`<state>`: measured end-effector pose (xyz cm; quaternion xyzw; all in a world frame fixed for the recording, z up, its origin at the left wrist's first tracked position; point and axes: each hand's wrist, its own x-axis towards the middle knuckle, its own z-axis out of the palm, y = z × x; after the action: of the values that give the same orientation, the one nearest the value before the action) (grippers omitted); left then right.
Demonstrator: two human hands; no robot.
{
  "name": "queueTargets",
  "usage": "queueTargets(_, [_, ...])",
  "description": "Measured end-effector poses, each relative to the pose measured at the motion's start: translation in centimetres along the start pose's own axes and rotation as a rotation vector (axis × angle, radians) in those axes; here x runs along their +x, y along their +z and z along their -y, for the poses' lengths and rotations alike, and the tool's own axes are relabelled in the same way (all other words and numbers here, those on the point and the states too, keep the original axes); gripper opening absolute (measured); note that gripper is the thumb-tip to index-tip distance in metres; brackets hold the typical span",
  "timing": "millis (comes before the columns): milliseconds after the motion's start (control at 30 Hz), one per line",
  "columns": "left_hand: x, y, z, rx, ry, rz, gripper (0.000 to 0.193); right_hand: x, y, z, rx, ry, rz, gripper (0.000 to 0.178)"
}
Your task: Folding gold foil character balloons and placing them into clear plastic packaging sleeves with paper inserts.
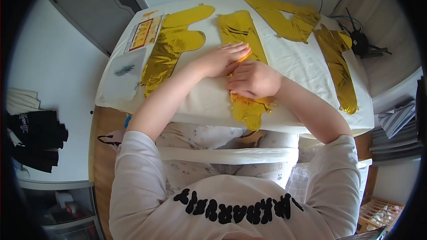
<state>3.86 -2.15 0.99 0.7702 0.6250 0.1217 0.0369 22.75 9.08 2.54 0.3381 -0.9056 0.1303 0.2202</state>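
Note:
A flat, uninflated gold foil balloon [240,26] lies lengthwise in front of me, its near end [251,112] crumpled and reaching the table's front edge. My left hand [224,58] rests across its middle, palm down with the fingers stretched out. Right beside it my right hand [255,79] is closed, fingers curled against the foil. A small orange patch [244,56] shows between the two hands; what it is I cannot make out. The part of the balloon under both hands is hidden.
More flat gold foil balloons lie at the left [167,46], far right [289,20] and right edge [340,71] of the cloth-covered table [289,69]. A printed card [144,33] and a clear plastic bag [124,75] are at left. A black router [359,42] stands behind the right edge.

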Motion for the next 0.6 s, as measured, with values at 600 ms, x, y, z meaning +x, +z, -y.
queueTargets(600, [-0.3, 0.3, -0.5, 0.114, -0.026, 0.041, 0.09, -2.0, -6.6, 5.5, -0.128, 1.212, -0.031, 0.02])
